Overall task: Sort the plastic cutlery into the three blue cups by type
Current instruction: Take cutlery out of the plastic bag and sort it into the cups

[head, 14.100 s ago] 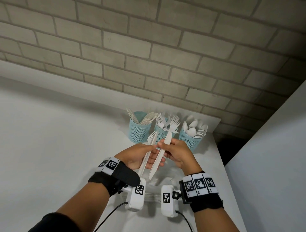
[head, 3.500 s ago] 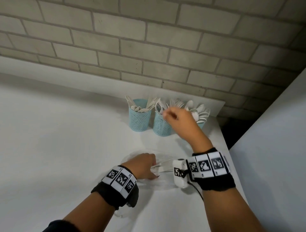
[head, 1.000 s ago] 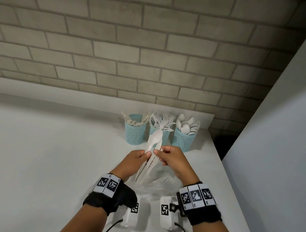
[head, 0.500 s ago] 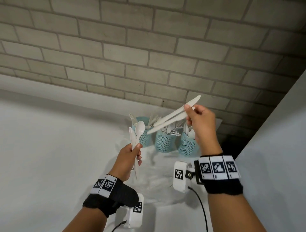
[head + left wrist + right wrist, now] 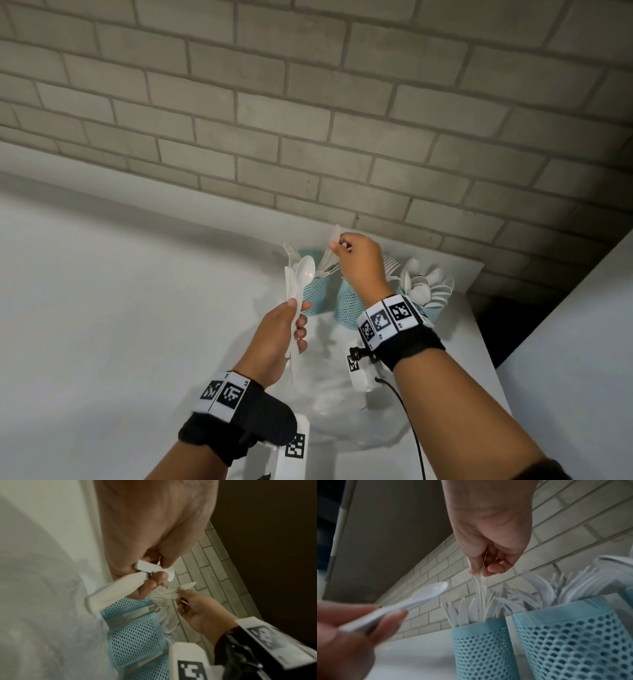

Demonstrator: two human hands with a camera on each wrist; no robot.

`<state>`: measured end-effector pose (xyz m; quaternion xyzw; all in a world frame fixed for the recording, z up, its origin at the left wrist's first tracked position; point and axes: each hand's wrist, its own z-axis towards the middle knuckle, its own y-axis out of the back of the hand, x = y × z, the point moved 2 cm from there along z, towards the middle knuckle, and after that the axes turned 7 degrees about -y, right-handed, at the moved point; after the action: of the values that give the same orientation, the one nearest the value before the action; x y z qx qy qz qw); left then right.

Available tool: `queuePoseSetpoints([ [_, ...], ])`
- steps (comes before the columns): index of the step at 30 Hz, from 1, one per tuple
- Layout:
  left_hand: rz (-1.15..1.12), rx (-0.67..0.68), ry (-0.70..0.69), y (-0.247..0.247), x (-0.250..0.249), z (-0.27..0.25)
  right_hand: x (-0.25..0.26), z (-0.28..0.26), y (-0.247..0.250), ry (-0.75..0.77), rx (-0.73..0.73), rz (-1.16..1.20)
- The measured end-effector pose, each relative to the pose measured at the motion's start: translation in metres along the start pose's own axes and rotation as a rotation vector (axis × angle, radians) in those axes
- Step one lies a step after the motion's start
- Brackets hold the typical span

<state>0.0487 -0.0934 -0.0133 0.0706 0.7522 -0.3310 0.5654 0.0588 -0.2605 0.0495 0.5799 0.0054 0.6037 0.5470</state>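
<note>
Three blue mesh cups stand at the back of the white table: the left cup (image 5: 317,296) (image 5: 481,649) holds knives, the middle cup (image 5: 347,306) (image 5: 573,642) forks, the right cup (image 5: 430,310) spoons. My right hand (image 5: 337,246) (image 5: 479,572) pinches two white knives (image 5: 478,586) upright above the left cup, their lower ends among the knives inside it. My left hand (image 5: 297,318), in front of that cup, grips a white spoon (image 5: 305,270) (image 5: 429,591) and a second flat white piece (image 5: 289,284), bowl end up.
A crumpled clear plastic bag (image 5: 342,394) lies on the table (image 5: 137,308) below my hands. A brick wall (image 5: 308,120) stands right behind the cups. The table's right edge (image 5: 479,325) borders a dark gap and a white panel (image 5: 582,342).
My right hand has carried the knives from high on the right down and left to the left cup, turning them upright. The left hand keeps its spoon, slightly raised.
</note>
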Motion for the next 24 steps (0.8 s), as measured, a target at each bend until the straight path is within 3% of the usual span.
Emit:
queuePoseSetpoints([
  [5,0.025,0.016,-0.043,0.0,-0.001,0.0,-0.002,0.002,-0.011,-0.029,0.193,-0.292],
  [7,0.042,0.012,-0.065,0.0,-0.001,0.001,-0.001,0.004,-0.008,-0.039,0.189,-0.233],
  [13,0.028,0.045,-0.066,-0.003,0.001,0.0,0.005,-0.019,0.016,0.027,-0.01,0.113],
  [15,0.023,0.07,-0.063,-0.006,0.002,-0.002,0.006,-0.034,0.023,0.047,0.053,0.127],
  [19,0.056,0.103,-0.03,-0.012,0.005,-0.006,0.003,-0.054,0.029,0.04,0.321,0.092],
  [24,0.147,0.19,0.012,-0.019,0.008,-0.012,-0.01,-0.057,0.043,-0.025,0.482,-0.03],
])
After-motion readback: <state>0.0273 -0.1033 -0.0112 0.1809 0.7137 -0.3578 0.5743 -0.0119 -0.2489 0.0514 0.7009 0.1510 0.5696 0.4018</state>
